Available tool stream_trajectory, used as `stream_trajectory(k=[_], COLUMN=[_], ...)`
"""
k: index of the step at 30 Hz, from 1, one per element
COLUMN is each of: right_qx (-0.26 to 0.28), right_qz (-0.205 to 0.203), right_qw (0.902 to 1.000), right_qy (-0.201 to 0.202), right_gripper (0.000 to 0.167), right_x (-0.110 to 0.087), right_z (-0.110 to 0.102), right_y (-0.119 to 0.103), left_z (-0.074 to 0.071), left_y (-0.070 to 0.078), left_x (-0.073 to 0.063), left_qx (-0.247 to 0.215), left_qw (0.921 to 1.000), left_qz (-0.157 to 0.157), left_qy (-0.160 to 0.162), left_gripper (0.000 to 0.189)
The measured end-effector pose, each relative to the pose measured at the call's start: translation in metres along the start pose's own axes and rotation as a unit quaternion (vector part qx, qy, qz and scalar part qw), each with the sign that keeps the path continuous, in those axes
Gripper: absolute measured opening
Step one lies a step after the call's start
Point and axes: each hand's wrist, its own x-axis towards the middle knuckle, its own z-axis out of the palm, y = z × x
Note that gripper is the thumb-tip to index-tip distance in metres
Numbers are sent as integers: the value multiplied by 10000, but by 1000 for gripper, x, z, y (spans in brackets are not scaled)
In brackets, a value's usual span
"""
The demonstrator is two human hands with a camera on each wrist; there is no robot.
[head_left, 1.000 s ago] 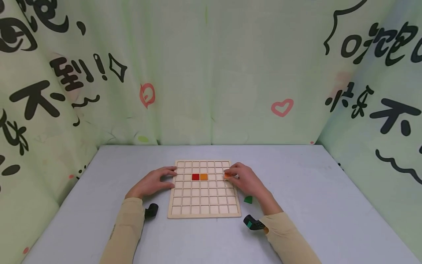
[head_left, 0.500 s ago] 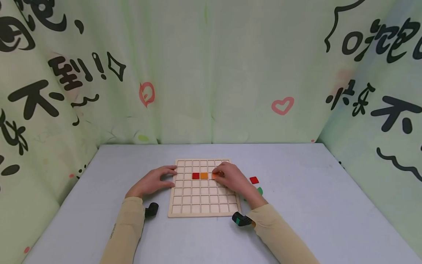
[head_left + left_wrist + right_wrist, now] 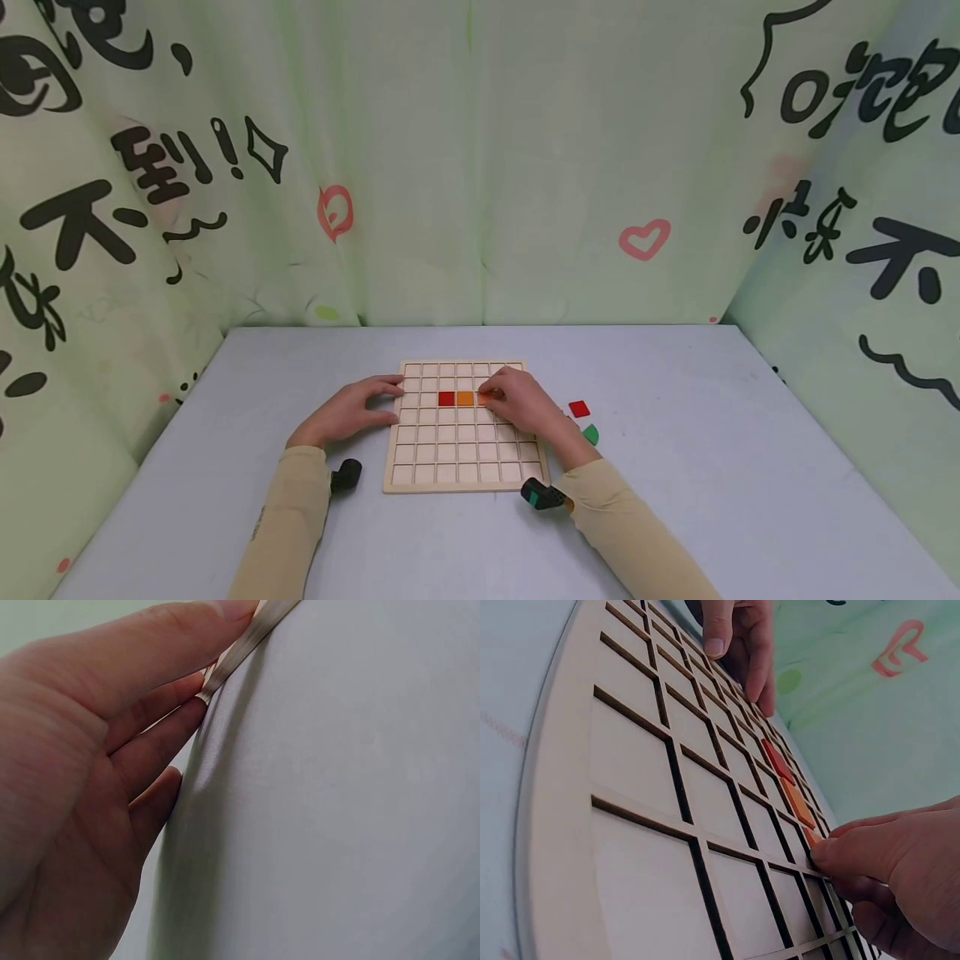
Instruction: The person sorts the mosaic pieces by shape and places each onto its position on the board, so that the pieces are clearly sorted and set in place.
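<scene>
Wood, ridged into square cells across the board point(image 3: 445, 474). Pinching one orange tile point(image 3: 812, 838) over its grid with the right hand point(image 3: 517, 398), just right of one orange square point(image 3: 465, 398), then one red square point(image 3: 447, 398). Resting the left hand point(image 3: 351, 412), fingers and thumb spread, against the left edge. Right, on the table point(image 3: 675, 467): one red piece point(image 3: 579, 408), one round-edged green piece point(image 3: 591, 434).

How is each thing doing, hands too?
Gridded wooden board, flat, mostly unfilled
Red tile, set in board
Orange tile, set in board
Second orange tile, pinched, partly hidden
Loose red tile, on table
Green quarter-circle tile, on table
Left hand, touching board's edge
Right hand, pinching second orange tile
</scene>
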Motion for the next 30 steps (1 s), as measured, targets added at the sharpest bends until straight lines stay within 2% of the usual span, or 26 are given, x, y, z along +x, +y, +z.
stream_trajectory(k=[4, 12, 30], right_qx=[13, 50, 63], right_qz=[-21, 182, 354], right_qw=[9999, 9998, 9993], right_qy=[-100, 78, 23], right_gripper=[23, 17, 14], right_x=[1, 1, 2], right_z=[1, -1, 2], right_y=[0, 1, 1], left_z=[-1, -1, 0], left_y=[1, 3, 1], left_x=[0, 0, 0], left_qx=[1, 24, 82], left_qw=[10000, 10000, 10000], left_qz=[-12, -4, -43], left_qy=[-5, -1, 3], left_gripper=[46, 46, 46])
